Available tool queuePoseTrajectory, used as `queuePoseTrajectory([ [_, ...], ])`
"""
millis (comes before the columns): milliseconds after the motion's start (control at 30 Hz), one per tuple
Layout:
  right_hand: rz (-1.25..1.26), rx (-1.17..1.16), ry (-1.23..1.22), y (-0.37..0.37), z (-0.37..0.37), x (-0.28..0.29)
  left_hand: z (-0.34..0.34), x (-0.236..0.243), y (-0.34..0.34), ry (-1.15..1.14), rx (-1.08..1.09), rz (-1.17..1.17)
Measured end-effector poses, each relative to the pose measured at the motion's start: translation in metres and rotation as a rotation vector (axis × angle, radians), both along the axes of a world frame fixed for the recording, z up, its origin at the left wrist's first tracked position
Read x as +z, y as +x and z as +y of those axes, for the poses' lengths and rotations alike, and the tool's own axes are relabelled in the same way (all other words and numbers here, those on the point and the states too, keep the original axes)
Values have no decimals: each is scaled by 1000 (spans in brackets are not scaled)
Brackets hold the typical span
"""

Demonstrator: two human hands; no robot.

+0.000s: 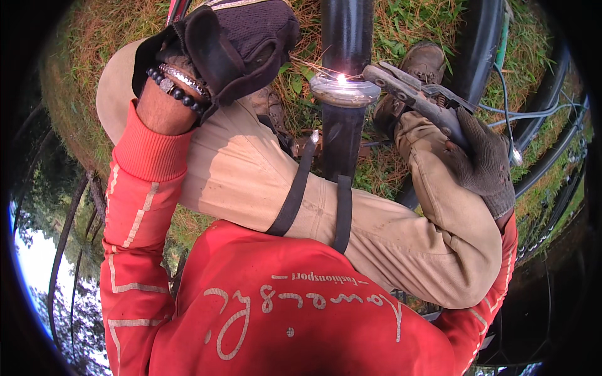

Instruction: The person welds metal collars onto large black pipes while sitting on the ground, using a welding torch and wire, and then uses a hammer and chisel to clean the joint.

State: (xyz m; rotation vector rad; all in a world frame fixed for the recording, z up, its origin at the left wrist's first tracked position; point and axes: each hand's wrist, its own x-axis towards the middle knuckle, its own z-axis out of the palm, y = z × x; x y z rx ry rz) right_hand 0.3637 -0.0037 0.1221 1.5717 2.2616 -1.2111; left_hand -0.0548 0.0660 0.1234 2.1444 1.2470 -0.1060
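Note:
My right hand [480, 153], in a dark grey glove, is closed round the handle of a worn welding electrode holder [407, 94]. The holder's jaws point left, close to a bright welding arc [342, 79]. That glow sits on the top edge of a silvery metal collar [348, 94] around an upright-running black pipe [345, 141]. My left hand, at the upper left, is hidden in or behind a black and purple padded fabric piece [260, 41] with loose flaps. Whether it is worn or held, I cannot make out. Bead bracelets [175, 88] circle that wrist.
My legs in tan trousers [244, 169] cross below the pipe, with black straps [295, 182] hanging over them. Brown boots [423, 62] flank the collar. Other black pipes [486, 44] and a blue cable [533, 114] lie at right on grass [407, 25].

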Motion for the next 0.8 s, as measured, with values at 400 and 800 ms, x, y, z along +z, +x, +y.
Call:
queuePoseTrajectory([
  [400, 145, -438, -332, -66, 8, 42, -8, -36, -12, 10, -20, 12],
  [800, -24, 91, 38, -2, 6, 1, -1, -44, -18, -35, -60, -62],
])
